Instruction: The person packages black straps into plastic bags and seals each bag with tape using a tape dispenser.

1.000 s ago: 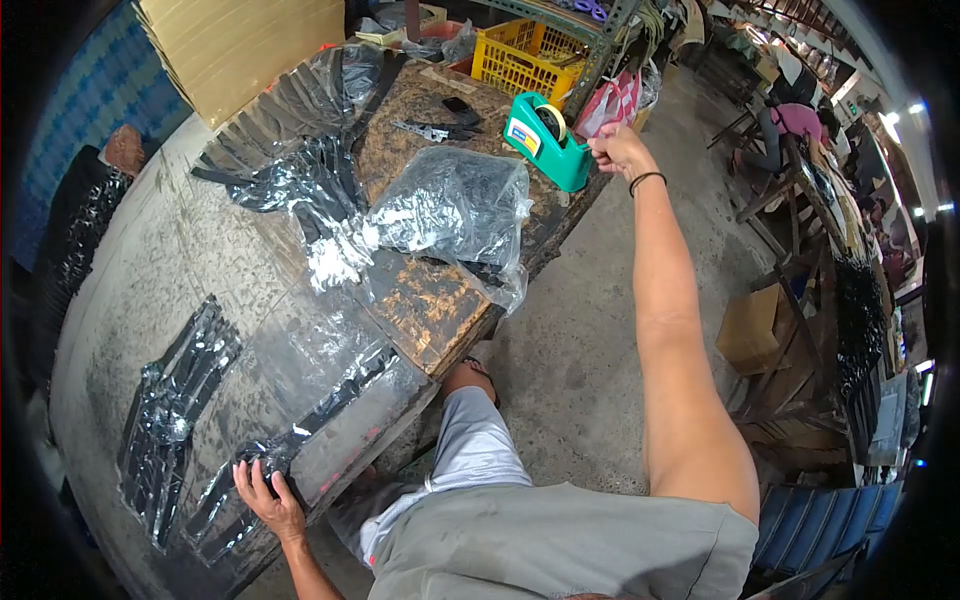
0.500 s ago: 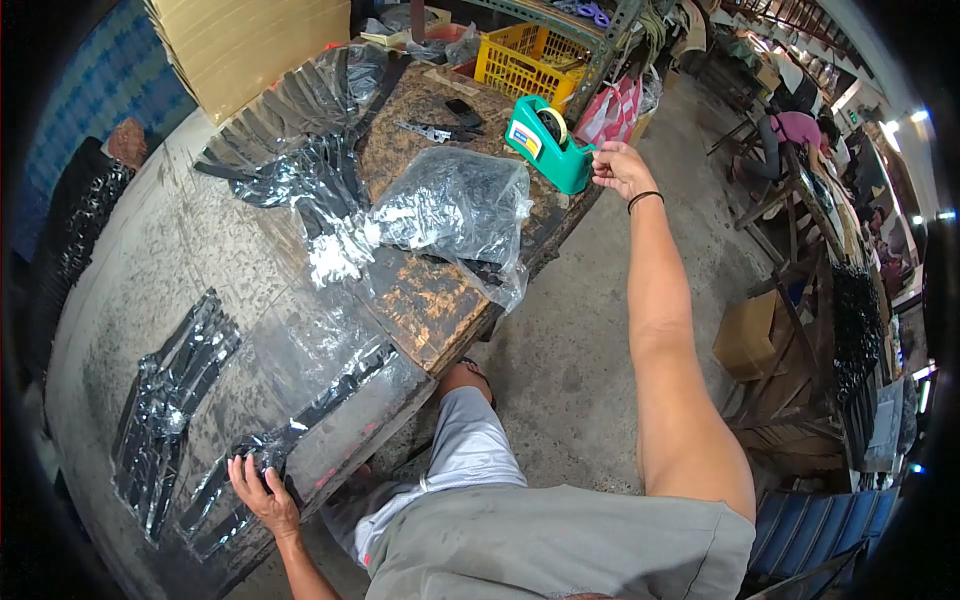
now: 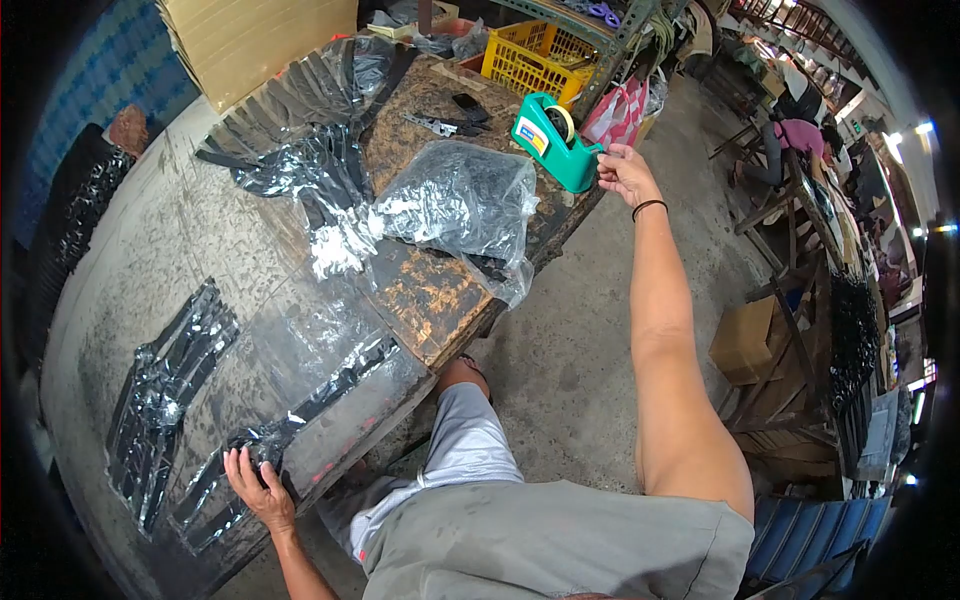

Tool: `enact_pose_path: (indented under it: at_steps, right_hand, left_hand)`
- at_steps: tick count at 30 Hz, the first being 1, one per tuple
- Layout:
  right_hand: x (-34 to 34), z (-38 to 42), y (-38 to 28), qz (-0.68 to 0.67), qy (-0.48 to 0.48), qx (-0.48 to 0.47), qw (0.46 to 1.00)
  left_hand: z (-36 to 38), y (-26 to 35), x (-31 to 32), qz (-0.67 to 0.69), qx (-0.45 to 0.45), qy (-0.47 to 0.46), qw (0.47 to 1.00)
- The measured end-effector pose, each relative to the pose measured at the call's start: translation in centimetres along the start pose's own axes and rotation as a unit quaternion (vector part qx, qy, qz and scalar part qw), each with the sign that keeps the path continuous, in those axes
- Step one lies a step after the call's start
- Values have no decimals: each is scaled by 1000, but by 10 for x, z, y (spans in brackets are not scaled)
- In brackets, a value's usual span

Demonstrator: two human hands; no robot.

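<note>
with my left hand spread on the plastic packet on the table, i'd best press lightly and pull level with my right hand, pinched tight beside the tape dispenser, on what i can't tell.

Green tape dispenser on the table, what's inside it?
A tape roll sits in the green dispenser, its upper edge showing. The dispenser's side covers the roll's lower part, which can't be seen.
</note>
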State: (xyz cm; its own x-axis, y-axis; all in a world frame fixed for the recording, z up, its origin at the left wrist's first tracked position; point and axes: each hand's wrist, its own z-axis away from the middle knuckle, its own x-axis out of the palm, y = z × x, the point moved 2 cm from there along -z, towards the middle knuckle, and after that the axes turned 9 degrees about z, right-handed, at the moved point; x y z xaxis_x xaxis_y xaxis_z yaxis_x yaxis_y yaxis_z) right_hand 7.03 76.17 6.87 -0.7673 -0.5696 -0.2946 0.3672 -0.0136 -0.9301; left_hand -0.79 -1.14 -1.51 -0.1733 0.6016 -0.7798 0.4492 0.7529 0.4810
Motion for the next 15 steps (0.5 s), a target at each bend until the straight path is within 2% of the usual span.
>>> enact_pose_path:
  at_steps: [3, 4, 5, 6, 7, 9, 10, 11, 12, 14, 15]
  right_hand:
    - [3, -9, 5, 75, 29, -21, 997]
    - [5, -15, 3, 189, 81, -88, 975]
    - [6, -17, 2, 300, 131, -152, 933]
    - [11, -5, -9, 489, 229, -151, 828]
    - [10, 10, -14, 489, 231, -148, 828]
    - [8, 34, -15, 485, 228, -70, 841]
    - [3, 30, -2, 486, 253, -143, 824]
    - [-1, 26, 16, 344, 184, -176, 904]
    - [7, 59, 12, 191, 105, -202, 955]
    - [37, 137, 0, 10, -11, -221, 975]
    - [55, 170, -2, -15, -60, -231, 971]
  left_hand:
    - [-1, 0, 0, -4, 7, -1, 1000]
    - [-1, 0, -1, -3, 9, 2, 1000]
    - [0, 1, -1, -1, 10, 3, 1000]
    - [1, 1, -1, 0, 12, 2, 1000]
    - [1, 2, -1, -1, 17, 8, 1000]
    - [0, 3, -1, -3, 23, 17, 1000]
    - [-1, 3, -2, -1, 29, 22, 999]
    - [0, 4, -3, -1, 32, 25, 999]
    - [1, 5, -3, 8, 41, 30, 999]
    - [1, 13, -6, 22, 67, 44, 997]
    - [0, 20, -8, 23, 75, 48, 996]
